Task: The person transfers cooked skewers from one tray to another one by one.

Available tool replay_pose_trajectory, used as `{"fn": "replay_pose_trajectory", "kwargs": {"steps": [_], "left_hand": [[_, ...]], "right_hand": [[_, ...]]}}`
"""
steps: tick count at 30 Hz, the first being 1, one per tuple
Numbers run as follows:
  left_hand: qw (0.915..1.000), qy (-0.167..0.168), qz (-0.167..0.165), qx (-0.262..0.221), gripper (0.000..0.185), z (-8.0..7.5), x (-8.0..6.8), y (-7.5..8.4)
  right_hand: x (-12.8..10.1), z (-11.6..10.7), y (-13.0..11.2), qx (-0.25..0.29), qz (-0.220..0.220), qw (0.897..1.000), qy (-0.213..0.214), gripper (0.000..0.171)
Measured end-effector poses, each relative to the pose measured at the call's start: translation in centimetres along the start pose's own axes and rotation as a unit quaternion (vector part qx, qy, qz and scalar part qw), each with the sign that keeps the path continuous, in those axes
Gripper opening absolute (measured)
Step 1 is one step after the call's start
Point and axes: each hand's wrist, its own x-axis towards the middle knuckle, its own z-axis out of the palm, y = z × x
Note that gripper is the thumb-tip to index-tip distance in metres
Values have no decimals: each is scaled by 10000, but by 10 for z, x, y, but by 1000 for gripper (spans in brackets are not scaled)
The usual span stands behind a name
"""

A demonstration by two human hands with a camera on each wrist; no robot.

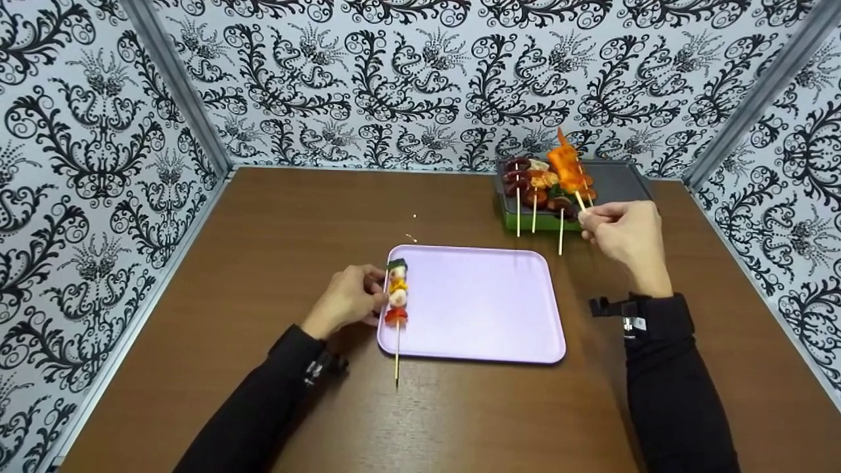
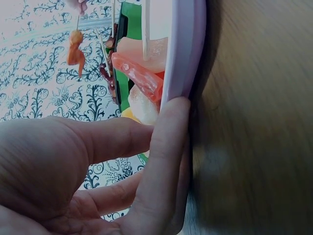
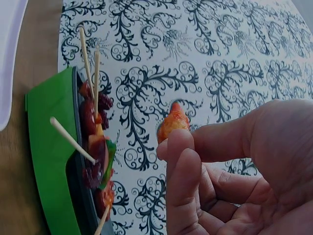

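Lilac rounded tray, centre frame: vegetable skewer at left rim, left hand fingers touching it. Right hand pinches orange skewer above green-edged grill tray, upper right.

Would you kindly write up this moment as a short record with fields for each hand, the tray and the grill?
Left hand: fingers at the left rim of the tray, beside a loaded skewer
Loaded skewer: lies along the tray's left edge, stick end past the near rim
Right hand: pinches the stick of an orange skewer, lifted over the grill
Orange skewer: held tilted, food end up
Tray: lilac, on the brown table
Grill: green-sided, far right, with several skewers
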Motion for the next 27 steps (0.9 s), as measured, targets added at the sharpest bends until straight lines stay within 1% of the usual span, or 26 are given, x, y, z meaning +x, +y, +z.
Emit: {"fn": "replay_pose_trajectory", "kwargs": {"steps": [4, 6, 11, 15, 18, 24, 27], "left_hand": [[10000, 8, -1, 39, 41, 0, 0, 0], [10000, 6, -17, 50, 41, 0, -1, 0], [9999, 26, 27, 125, 42, 1, 0, -1], [9997, 96, 51, 199, 43, 1, 1, -1], [9997, 104, 43, 214, 43, 0, 1, -1], [9997, 97, -3, 231, 42, 1, 1, 0], [9997, 115, -15, 199, 43, 0, 1, 1]], "right_hand": [[-4, 7, -7, 194, -105, 9997, -53, 29], [-6, 12, -10, 208, -186, 9996, -50, 27], [-13, 21, -16, -1, -457, 9990, 18, 24], [-17, 27, -22, 8, -609, 9981, -18, 22], [-19, 32, -26, 48, -653, 9978, -93, 19], [-26, 41, -31, -116, -787, 9965, -248, 17], [-28, 46, -33, -134, -891, 9957, -230, 16]]}}
